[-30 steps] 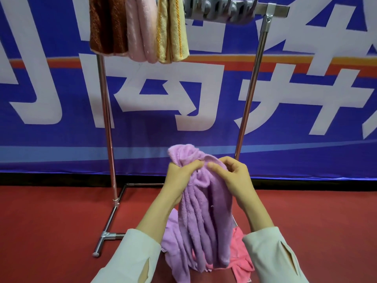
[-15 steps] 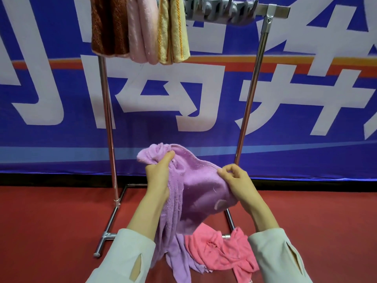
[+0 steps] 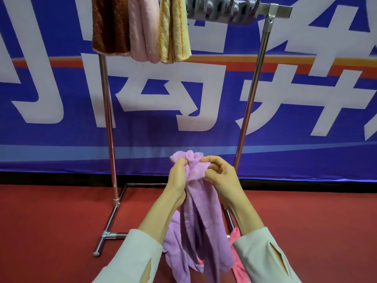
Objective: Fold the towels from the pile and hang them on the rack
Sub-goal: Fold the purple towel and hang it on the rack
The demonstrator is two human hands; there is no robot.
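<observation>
Roughly mid-task, as I judge it. Head view: three folded towels already hang side by side at the left end of the top bar of the rack: a brown towel, a pale pink towel and a yellow towel, each touching its neighbour. To their right the bar carries a row of grey clips, none of which holds anything that I can see. Left to do: the lilac towel now in my hands, and at least one bright pink towel lying crumpled on the red floor behind it, near the rack's base. Whether more lie beneath is hidden by the hanging cloth and my sleeves.

The lilac towel is held in front of me, low between the rack's two uprights and well below the bar. My left hand grips its bunched top edge with curled fingers. My right hand pinches the same edge just beside it, thumb against fingertips, the two hands nearly touching. The cloth looks plush and soft, gathered into long vertical pleats rather than a flat fold, its lower end trailing to the bottom of the frame. It is not yet folded, so I take it that squaring it up comes before hanging.
</observation>
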